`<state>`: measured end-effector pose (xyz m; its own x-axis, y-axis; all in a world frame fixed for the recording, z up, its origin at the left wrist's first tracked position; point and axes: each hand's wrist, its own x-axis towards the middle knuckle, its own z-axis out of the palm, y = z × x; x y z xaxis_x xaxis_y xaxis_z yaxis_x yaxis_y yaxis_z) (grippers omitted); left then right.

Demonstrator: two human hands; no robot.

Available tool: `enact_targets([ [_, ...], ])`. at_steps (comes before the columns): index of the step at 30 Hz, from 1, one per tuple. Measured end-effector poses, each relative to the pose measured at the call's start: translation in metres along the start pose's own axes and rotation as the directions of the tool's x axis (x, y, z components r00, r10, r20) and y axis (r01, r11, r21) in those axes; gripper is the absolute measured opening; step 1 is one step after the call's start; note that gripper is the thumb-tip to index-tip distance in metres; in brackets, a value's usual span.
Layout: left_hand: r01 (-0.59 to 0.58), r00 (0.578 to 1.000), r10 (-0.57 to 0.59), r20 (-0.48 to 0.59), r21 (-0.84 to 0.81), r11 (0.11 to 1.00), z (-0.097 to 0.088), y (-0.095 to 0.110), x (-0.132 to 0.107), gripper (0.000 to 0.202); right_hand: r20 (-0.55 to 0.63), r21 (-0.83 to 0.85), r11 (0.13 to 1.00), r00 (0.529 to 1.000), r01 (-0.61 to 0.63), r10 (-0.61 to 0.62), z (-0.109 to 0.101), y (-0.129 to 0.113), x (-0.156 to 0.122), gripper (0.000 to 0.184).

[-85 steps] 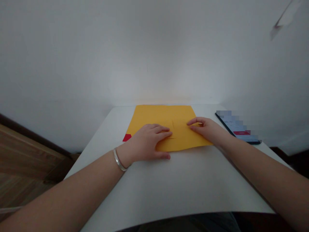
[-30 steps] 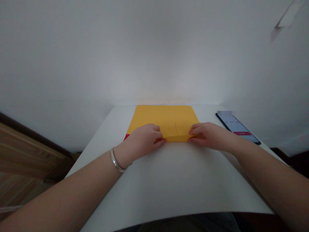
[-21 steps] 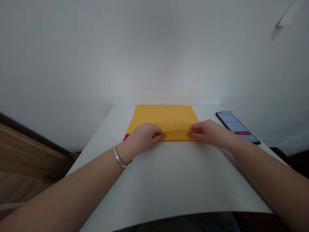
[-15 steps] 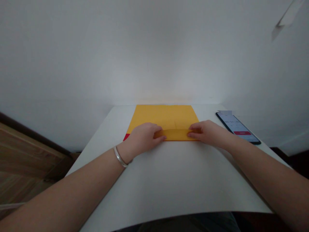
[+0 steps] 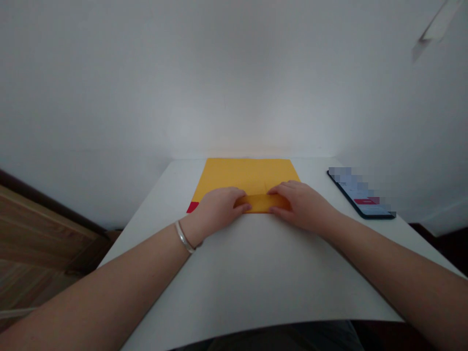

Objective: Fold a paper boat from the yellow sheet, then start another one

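Note:
A sheet of yellow paper lies flat on the white table, its near edge folded over into a narrow strip. A small red patch shows at its near left corner. My left hand grips the left part of the folded strip between thumb and fingers, and a silver bangle circles that wrist. On the strip's right part, my right hand holds the fold in the same manner, thumb in front and fingers on top. Both hands cover the ends of the strip.
A phone with a lit, partly blurred screen lies on the table to the right. The wall rises right behind the table. Wooden panelling is at the lower left.
My right hand has slid left along the folded strip, closer to my left hand. The left hand and the paper have barely moved.

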<state>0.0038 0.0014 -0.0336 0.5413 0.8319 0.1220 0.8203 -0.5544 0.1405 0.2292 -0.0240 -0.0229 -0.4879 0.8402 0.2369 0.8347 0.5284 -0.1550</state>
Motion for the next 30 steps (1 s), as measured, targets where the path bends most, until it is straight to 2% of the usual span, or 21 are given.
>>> enact_targets([
  [4, 0.035, 0.999, -0.034, 0.020, -0.011, 0.999, 0.001, -0.001, 0.002, 0.027, 0.004, 0.115, 0.993, 1.000, -0.029, 0.029, 0.009, 0.001, 0.004, 0.025],
  [7, 0.033, 0.999, -0.032, 0.028, -0.022, 0.999, 0.002, -0.002, 0.002, 0.027, -0.016, 0.168, 0.985, 0.999, -0.031, 0.034, 0.015, 0.006, 0.009, 0.026],
  [13, 0.044, 0.999, -0.044, 0.026, -0.018, 0.999, 0.002, -0.001, 0.002, 0.030, -0.010, 0.158, 0.987, 1.000, -0.007, 0.009, 0.021, 0.009, 0.019, 0.014],
  [25, -0.023, 0.995, 0.030, 0.090, -0.076, 0.997, -0.004, -0.006, 0.003, 0.032, -0.006, 0.129, 0.992, 1.000, -0.011, 0.011, 0.022, 0.011, 0.015, 0.012],
  [30, 0.070, 0.978, -0.040, 0.204, -0.140, 0.988, -0.013, -0.008, 0.001, 0.025, -0.007, 0.132, 0.991, 1.000, 0.001, -0.001, 0.025, 0.016, 0.011, 0.012],
])
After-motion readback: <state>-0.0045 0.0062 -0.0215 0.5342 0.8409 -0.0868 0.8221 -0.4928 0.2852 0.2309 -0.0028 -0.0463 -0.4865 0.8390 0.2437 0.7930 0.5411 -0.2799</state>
